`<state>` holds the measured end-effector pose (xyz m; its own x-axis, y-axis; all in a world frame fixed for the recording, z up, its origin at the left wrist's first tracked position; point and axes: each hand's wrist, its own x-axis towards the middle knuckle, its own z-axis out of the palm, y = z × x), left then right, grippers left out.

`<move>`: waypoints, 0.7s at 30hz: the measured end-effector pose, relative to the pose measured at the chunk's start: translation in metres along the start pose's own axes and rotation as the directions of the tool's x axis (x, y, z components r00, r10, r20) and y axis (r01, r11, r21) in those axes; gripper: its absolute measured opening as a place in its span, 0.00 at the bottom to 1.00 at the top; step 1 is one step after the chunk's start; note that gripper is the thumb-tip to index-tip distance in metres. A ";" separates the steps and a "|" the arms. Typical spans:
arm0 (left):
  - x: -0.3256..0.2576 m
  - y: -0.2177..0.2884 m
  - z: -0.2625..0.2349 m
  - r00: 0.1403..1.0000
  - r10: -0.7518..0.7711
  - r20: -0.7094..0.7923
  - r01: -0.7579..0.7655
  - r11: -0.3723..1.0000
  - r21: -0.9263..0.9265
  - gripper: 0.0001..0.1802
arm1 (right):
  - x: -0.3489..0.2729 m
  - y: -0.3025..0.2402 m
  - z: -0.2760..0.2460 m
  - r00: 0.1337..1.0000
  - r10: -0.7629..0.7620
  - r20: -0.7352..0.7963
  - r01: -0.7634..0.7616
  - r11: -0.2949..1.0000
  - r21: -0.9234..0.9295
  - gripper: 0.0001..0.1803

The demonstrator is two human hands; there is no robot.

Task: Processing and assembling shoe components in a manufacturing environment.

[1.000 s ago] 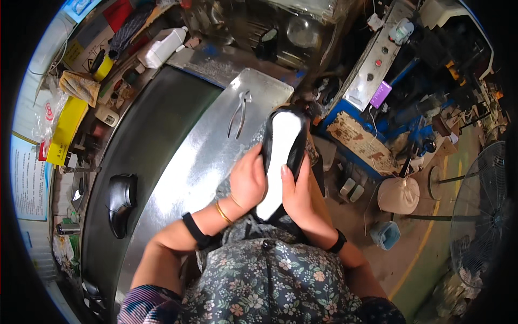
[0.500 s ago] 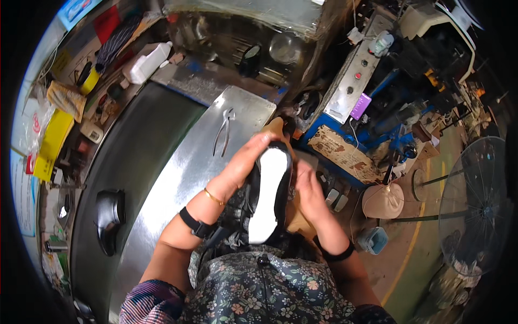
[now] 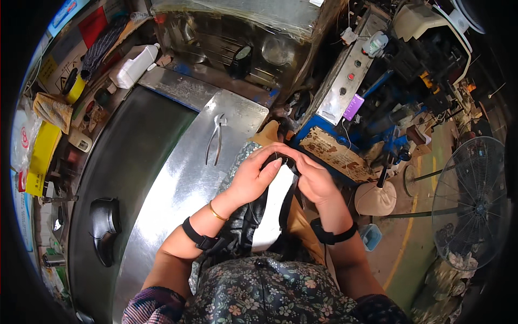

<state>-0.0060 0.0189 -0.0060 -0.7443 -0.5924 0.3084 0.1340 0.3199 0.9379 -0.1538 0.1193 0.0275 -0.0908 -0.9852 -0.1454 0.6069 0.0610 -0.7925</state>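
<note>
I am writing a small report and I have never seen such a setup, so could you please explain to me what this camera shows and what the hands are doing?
There is no robot here: these are a person's own bare hands. The view looks down from a wide fisheye camera worn on the head, the left one of a pair, so straight edges bend near the rim. The left hand and right hand cup the far end of a held shoe, black, its white sole side facing up. To the left, metal pliers lie on a shiny metal sheet. Farther left, another black shoe rests on a long dark surface.
</note>
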 end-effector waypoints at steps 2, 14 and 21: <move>-0.001 0.003 0.000 1.000 -0.014 -0.016 0.015 0.999 0.041 0.21 | -0.003 0.003 0.000 0.985 -0.171 -0.006 0.155 0.905 -0.396 0.21; -0.014 0.018 -0.040 0.917 -0.339 0.211 0.398 0.816 -0.420 0.51 | -0.022 0.018 0.027 0.934 -0.356 0.035 0.265 0.622 -0.737 0.35; -0.039 0.076 -0.174 0.516 -0.837 0.184 0.824 0.543 0.161 0.40 | -0.010 0.056 0.110 0.499 -0.108 0.860 0.786 0.474 -0.397 0.18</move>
<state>0.1470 -0.0629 0.0812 -0.6162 -0.4372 -0.6550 -0.6461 -0.1949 0.7379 -0.0322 0.1151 0.0496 0.5682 -0.6361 0.5221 -0.0975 -0.6820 -0.7248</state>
